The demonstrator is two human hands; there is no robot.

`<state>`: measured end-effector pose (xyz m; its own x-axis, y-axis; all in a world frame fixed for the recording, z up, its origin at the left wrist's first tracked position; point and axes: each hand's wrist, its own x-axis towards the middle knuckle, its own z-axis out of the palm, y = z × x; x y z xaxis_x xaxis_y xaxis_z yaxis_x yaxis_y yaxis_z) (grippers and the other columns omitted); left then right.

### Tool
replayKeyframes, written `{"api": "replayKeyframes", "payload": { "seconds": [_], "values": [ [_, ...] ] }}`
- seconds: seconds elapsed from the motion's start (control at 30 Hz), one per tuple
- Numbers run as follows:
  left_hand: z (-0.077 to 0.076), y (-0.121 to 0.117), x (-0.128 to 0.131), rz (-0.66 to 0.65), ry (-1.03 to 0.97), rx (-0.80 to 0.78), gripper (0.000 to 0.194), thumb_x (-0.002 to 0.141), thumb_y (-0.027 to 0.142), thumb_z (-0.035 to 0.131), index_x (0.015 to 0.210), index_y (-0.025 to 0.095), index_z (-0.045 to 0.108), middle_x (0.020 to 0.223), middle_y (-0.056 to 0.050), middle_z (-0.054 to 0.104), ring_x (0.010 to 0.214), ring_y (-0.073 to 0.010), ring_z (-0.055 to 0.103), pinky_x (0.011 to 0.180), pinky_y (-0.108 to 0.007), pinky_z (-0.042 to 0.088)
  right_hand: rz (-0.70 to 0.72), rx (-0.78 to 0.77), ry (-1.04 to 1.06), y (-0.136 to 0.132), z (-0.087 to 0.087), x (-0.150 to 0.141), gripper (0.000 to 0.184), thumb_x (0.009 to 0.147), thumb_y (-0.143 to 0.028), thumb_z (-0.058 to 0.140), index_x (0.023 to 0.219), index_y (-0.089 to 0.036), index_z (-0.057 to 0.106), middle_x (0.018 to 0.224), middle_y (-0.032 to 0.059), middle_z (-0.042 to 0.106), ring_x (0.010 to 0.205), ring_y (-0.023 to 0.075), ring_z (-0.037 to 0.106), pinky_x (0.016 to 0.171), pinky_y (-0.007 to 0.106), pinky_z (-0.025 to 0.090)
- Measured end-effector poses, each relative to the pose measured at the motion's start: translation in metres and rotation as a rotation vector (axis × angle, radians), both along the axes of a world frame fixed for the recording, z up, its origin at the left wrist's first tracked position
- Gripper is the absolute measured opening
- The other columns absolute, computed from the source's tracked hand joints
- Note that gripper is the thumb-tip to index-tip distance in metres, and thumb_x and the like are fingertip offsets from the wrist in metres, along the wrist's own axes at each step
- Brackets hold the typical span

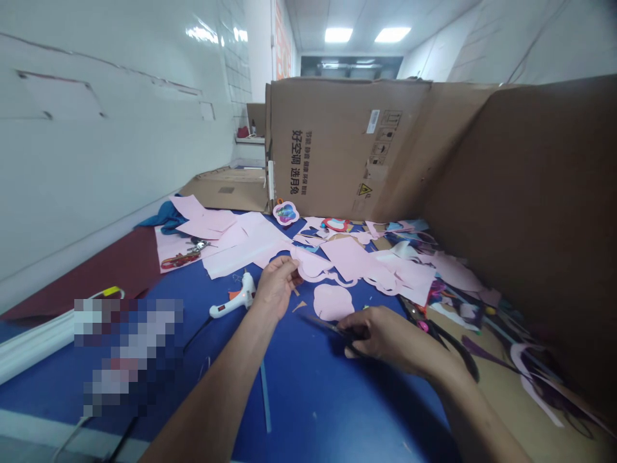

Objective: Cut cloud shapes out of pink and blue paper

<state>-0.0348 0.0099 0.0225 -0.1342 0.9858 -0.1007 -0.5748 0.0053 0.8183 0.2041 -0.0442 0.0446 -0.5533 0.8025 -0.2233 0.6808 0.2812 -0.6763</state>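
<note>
My left hand point(278, 286) pinches the edge of a pink paper offcut point(314, 263), a curvy-edged strip trailing off to the right. My right hand point(378, 331) is closed around the dark handles of a pair of scissors point(332, 326), whose blades point left over the blue table. Just beyond the blades lies a flower-shaped pink paper cutout point(333, 302). A white glue gun point(235, 297) rests on the table beside my left wrist.
Tall cardboard walls point(347, 148) enclose the back and right. Pink paper sheets point(347, 257) and scraps cover the far side. A flower-shaped badge point(286, 213) leans there. Keys point(196, 246) lie left, a second dark-handled tool point(450, 341) right. A thin blue strip point(265, 399) lies in front.
</note>
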Motion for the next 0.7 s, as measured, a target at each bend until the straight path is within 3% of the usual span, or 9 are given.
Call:
{"api": "replayKeyframes", "payload": {
  "seconds": [0.1, 0.2, 0.4, 0.53, 0.7],
  "values": [
    [0.001, 0.000, 0.001, 0.002, -0.006, 0.010, 0.035, 0.053, 0.028, 0.093, 0.073, 0.019, 0.066, 0.069, 0.001, 0.070, 0.065, -0.0130, 0.065, 0.066, -0.025, 0.054, -0.049, 0.160, -0.134, 0.000, -0.002, -0.006, 0.013, 0.080, -0.021, 0.078, 0.091, -0.027, 0.082, 0.075, -0.0007, 0.069, 0.068, 0.0176, 0.054, 0.064, 0.031, 0.031],
    [0.002, 0.000, 0.002, 0.004, -0.007, 0.006, 0.036, 0.052, 0.027, 0.094, 0.073, 0.019, 0.065, 0.067, 0.002, 0.069, 0.063, -0.0121, 0.064, 0.063, -0.024, 0.053, -0.037, 0.182, -0.199, -0.002, -0.001, -0.013, 0.011, 0.082, -0.022, 0.077, 0.090, -0.027, 0.081, 0.076, 0.0000, 0.073, 0.068, 0.0181, 0.058, 0.063, 0.031, 0.032],
    [0.004, -0.001, 0.001, -0.003, -0.023, 0.022, 0.036, 0.054, 0.024, 0.093, 0.073, 0.019, 0.064, 0.068, 0.003, 0.068, 0.063, -0.0117, 0.063, 0.063, -0.024, 0.052, -0.074, 0.276, -0.308, -0.004, -0.003, -0.025, 0.019, 0.086, -0.018, 0.076, 0.102, -0.024, 0.082, 0.099, 0.0079, 0.084, 0.090, 0.0245, 0.075, 0.071, 0.031, 0.039],
    [0.002, 0.002, -0.004, -0.029, -0.058, 0.058, 0.034, 0.056, 0.020, 0.091, 0.076, 0.018, 0.063, 0.073, 0.002, 0.071, 0.067, -0.0125, 0.065, 0.065, -0.024, 0.053, -0.152, 0.337, -0.466, -0.003, -0.006, -0.030, 0.023, 0.086, -0.031, 0.082, 0.108, -0.022, 0.082, 0.100, 0.0138, 0.084, 0.095, 0.0319, 0.078, 0.070, 0.032, 0.041],
    [0.001, 0.007, -0.009, 0.002, -0.102, 0.046, 0.033, 0.057, 0.015, 0.087, 0.078, 0.019, 0.061, 0.073, 0.004, 0.069, 0.065, -0.0126, 0.065, 0.064, -0.025, 0.054, -0.201, 0.342, -0.426, -0.002, -0.007, -0.032, 0.020, 0.088, -0.033, 0.083, 0.105, -0.023, 0.084, 0.101, 0.0123, 0.083, 0.098, 0.0306, 0.076, 0.074, 0.032, 0.042]
  ]
}}
